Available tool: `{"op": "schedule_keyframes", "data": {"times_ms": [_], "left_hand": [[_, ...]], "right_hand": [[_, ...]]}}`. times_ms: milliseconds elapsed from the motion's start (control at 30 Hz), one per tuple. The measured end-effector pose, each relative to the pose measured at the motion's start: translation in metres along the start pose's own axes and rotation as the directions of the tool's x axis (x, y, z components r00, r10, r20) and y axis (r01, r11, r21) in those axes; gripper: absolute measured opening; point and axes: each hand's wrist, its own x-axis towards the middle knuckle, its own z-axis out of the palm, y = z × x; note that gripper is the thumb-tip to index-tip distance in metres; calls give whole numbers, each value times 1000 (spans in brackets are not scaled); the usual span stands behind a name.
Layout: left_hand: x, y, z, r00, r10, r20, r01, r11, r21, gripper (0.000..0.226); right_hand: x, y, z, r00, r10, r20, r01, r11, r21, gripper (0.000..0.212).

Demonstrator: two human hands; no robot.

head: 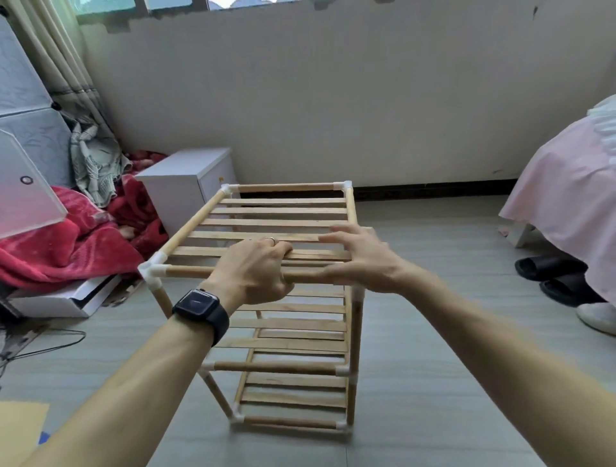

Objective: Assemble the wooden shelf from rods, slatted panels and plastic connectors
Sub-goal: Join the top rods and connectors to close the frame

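Shelf (283, 211): I see it upright on the floor (433, 366), frame centre, three slatted tiers.
Left hand (253, 270): curled round the top tier's front rod (186, 271), holding it.
Right hand (360, 260): fingers spread straight over the top slats (266, 222), right side; blurred, contact unclear.

A dirty white wall (366, 100) stands under a window (173, 4). The grey tiled floor (433, 366) looks bright. A small white cabinet (186, 180) sits by a red blanket (66, 240). A pink bed sheet (566, 186) hangs nearby.

red blanket (63, 246), white box (186, 186), maybe slippers (550, 270)
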Motion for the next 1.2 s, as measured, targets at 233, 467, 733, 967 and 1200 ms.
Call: {"op": "schedule_keyframes", "data": {"times_ms": [233,467,733,967,1200], "left_hand": [[-25,0,-2,990,-85,-117,86,996,8,65],[-46,60,4,988,36,-153,-53,993,-106,74],[-31,89,10,964,-159,-213,151,987,-53,83],[-21,78,16,942,-75,-327,62,997,-49,70],[-18,61,23,919,-4,-393,-21,998,-60,58]], "right_hand": [[-4,25,31,921,388,26,-263,571,778,38],[5,22,49,912,389,130,-280,360,890,28],[18,21,55,923,383,37,-188,367,911,20],[20,24,56,943,330,49,-190,409,893,15],[23,23,60,948,317,32,-160,386,908,18]]}}
